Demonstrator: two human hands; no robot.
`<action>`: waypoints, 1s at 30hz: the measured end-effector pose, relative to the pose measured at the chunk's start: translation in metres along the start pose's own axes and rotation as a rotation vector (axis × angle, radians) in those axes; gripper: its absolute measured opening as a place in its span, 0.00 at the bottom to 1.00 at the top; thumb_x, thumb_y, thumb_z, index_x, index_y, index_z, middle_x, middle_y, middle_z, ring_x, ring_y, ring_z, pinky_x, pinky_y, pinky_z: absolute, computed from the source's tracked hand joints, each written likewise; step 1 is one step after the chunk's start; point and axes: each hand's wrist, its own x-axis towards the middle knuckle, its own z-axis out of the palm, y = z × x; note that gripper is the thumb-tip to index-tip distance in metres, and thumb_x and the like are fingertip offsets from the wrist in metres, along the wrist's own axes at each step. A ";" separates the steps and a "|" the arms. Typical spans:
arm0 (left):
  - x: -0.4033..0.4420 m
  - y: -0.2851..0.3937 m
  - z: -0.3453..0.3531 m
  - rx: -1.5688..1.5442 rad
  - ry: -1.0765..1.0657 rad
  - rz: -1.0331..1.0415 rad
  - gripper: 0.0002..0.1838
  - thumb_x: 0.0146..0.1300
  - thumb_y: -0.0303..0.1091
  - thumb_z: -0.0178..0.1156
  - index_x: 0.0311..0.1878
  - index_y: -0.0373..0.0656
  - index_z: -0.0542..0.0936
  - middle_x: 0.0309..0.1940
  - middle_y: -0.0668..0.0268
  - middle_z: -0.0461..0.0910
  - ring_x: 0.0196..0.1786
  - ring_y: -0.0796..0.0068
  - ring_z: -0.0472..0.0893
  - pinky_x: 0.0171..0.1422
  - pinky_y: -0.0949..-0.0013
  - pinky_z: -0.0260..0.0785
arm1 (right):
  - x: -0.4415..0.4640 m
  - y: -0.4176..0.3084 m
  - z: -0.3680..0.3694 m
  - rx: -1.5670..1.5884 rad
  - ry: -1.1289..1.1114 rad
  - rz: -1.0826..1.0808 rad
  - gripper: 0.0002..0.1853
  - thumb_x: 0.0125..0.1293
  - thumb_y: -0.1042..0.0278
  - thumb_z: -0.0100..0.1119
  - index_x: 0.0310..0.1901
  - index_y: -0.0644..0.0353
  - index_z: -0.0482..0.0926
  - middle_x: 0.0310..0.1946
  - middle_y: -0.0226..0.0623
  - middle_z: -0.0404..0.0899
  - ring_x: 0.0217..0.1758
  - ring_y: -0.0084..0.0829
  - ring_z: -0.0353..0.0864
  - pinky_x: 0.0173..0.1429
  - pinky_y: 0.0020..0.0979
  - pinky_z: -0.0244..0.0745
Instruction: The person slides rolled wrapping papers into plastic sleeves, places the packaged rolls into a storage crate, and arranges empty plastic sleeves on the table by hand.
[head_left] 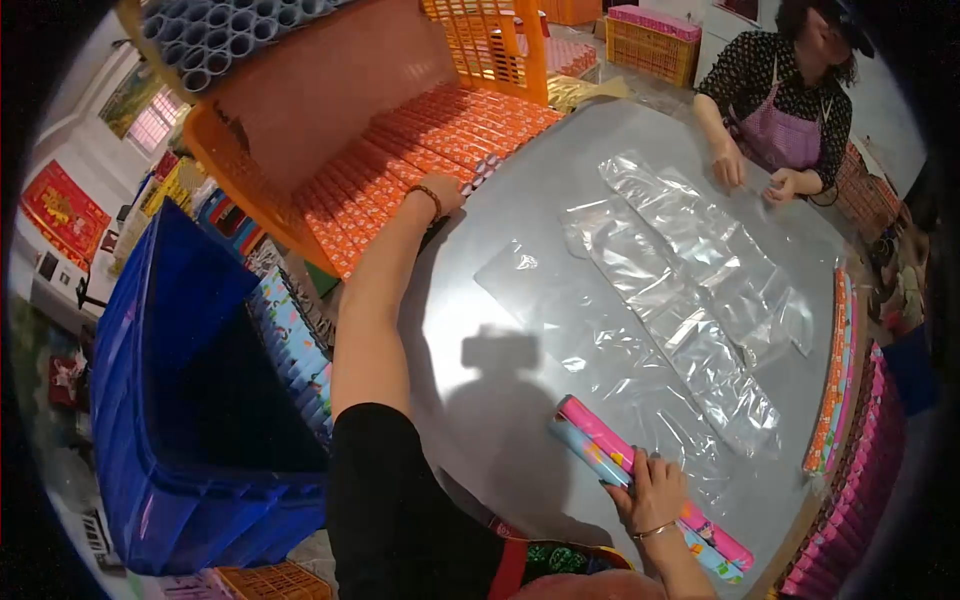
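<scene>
A glossy pink printed tube (595, 430) and a pale-blue printed tube (580, 450) are clasped by the right hand (657, 497) near the smooth grey table's (445, 310) near edge, below crinkled clear plastic sleeves (680, 310). Orange patterned tubes (400, 160) are held in an orange plastic crate (225, 190); beside them the left hand (445, 192) is seen, its grip unclear.

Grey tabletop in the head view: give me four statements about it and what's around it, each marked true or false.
1. The right hand is on a glossy pink roll and a light-blue roll. True.
2. The left hand is inside the blue plastic bin. False: it is beside orange patterned rolls.
3. Clear plastic bags lie on the grey tabletop. True.
4. The co-worker's hands touch the pink roll. False: they are at the tabletop's far right edge.
</scene>
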 end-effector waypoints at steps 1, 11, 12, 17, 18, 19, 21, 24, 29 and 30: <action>-0.008 0.005 0.000 -0.014 0.101 -0.055 0.16 0.51 0.42 0.52 0.35 0.41 0.81 0.42 0.51 0.79 0.42 0.54 0.80 0.47 0.58 0.71 | 0.001 0.000 0.000 -0.018 0.052 -0.031 0.34 0.46 0.45 0.64 0.52 0.59 0.72 0.35 0.37 0.71 0.35 0.38 0.68 0.37 0.37 0.61; -0.113 0.094 0.003 0.232 0.544 0.443 0.09 0.51 0.40 0.56 0.32 0.47 0.79 0.33 0.66 0.78 0.42 0.67 0.77 0.45 0.62 0.66 | -0.005 -0.002 -0.001 0.001 0.054 -0.023 0.33 0.46 0.46 0.65 0.51 0.57 0.70 0.35 0.39 0.71 0.38 0.40 0.69 0.40 0.39 0.63; -0.125 0.111 0.007 0.205 0.479 0.447 0.09 0.51 0.40 0.56 0.32 0.48 0.78 0.33 0.67 0.78 0.43 0.68 0.77 0.46 0.62 0.65 | -0.004 -0.003 -0.003 0.002 0.043 -0.018 0.33 0.46 0.46 0.65 0.50 0.57 0.70 0.35 0.39 0.71 0.39 0.40 0.69 0.40 0.39 0.63; -0.211 0.190 0.019 0.031 0.813 0.631 0.11 0.50 0.43 0.59 0.34 0.50 0.73 0.29 0.70 0.73 0.39 0.72 0.74 0.44 0.66 0.62 | -0.003 0.005 0.006 -0.011 0.071 -0.046 0.32 0.48 0.44 0.63 0.51 0.57 0.72 0.36 0.41 0.72 0.37 0.43 0.71 0.40 0.41 0.68; -0.230 0.206 0.020 0.059 0.876 0.650 0.09 0.50 0.40 0.58 0.34 0.49 0.72 0.26 0.71 0.70 0.36 0.73 0.73 0.41 0.68 0.62 | -0.001 0.005 0.008 -0.022 0.055 -0.041 0.32 0.48 0.44 0.63 0.51 0.57 0.72 0.36 0.41 0.72 0.37 0.43 0.71 0.40 0.41 0.68; -0.252 0.222 0.023 0.046 0.954 0.701 0.08 0.50 0.38 0.57 0.33 0.49 0.72 0.25 0.72 0.69 0.34 0.74 0.72 0.39 0.69 0.62 | 0.000 0.006 0.008 -0.023 0.060 -0.058 0.32 0.48 0.44 0.63 0.51 0.57 0.72 0.36 0.41 0.72 0.37 0.44 0.71 0.39 0.41 0.68; -0.293 0.261 0.036 -0.027 1.093 0.822 0.07 0.50 0.36 0.56 0.32 0.48 0.72 0.23 0.73 0.66 0.30 0.75 0.70 0.35 0.70 0.61 | -0.002 0.006 0.007 -0.014 0.032 -0.046 0.31 0.49 0.45 0.62 0.50 0.57 0.72 0.37 0.41 0.72 0.40 0.44 0.71 0.42 0.43 0.69; -0.346 0.314 0.054 -0.189 1.015 1.087 0.06 0.49 0.34 0.55 0.30 0.47 0.71 0.23 0.72 0.65 0.29 0.76 0.69 0.34 0.72 0.62 | -0.002 0.002 0.005 -0.029 0.005 -0.012 0.29 0.51 0.45 0.60 0.50 0.58 0.72 0.39 0.42 0.73 0.42 0.44 0.72 0.44 0.43 0.70; -0.370 0.399 0.085 -0.389 1.061 1.270 0.05 0.50 0.34 0.53 0.29 0.46 0.70 0.23 0.71 0.66 0.29 0.74 0.70 0.34 0.71 0.62 | 0.002 0.002 0.003 -0.077 -0.029 -0.034 0.29 0.52 0.43 0.60 0.49 0.57 0.73 0.39 0.41 0.73 0.42 0.43 0.72 0.43 0.41 0.71; -0.374 0.419 0.092 -0.453 1.036 1.249 0.06 0.50 0.36 0.53 0.28 0.46 0.70 0.22 0.71 0.68 0.28 0.73 0.71 0.34 0.70 0.62 | 0.002 0.001 0.001 -0.094 -0.044 -0.029 0.29 0.52 0.42 0.60 0.48 0.57 0.73 0.39 0.41 0.73 0.42 0.43 0.72 0.43 0.40 0.71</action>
